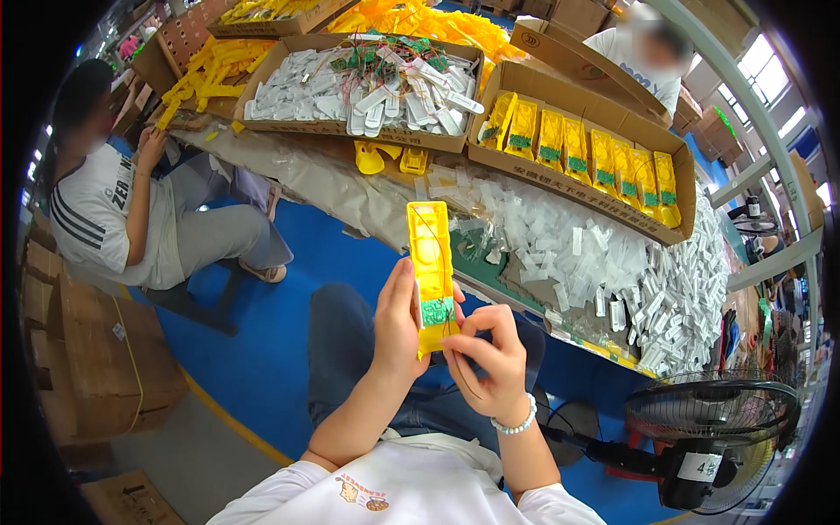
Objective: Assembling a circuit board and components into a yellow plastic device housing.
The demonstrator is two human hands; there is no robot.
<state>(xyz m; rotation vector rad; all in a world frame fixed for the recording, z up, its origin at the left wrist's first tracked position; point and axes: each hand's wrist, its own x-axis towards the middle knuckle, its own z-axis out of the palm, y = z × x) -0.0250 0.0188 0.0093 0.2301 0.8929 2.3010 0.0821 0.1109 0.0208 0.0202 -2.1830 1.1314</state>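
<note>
Paper-covered surface (pixel 332 188) crowded with cardboard boxes (pixel 577 144) and loose white strips (pixel 604 254); blue floor (pixel 262 350) open beneath its near edge. Left hand (pixel 398 319) wrapped around upright yellow casing (pixel 431 262), right hand (pixel 490 359) pinching at its green circuit board (pixel 437 311).

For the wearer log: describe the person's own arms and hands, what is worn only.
Both forearms are bare; short white sleeves end above the elbows. The right hand has a bracelet of white beads round the wrist. The left hand wears nothing: no glove, ring or watch shows. The white shirt has a small brown emblem on the chest.
</note>
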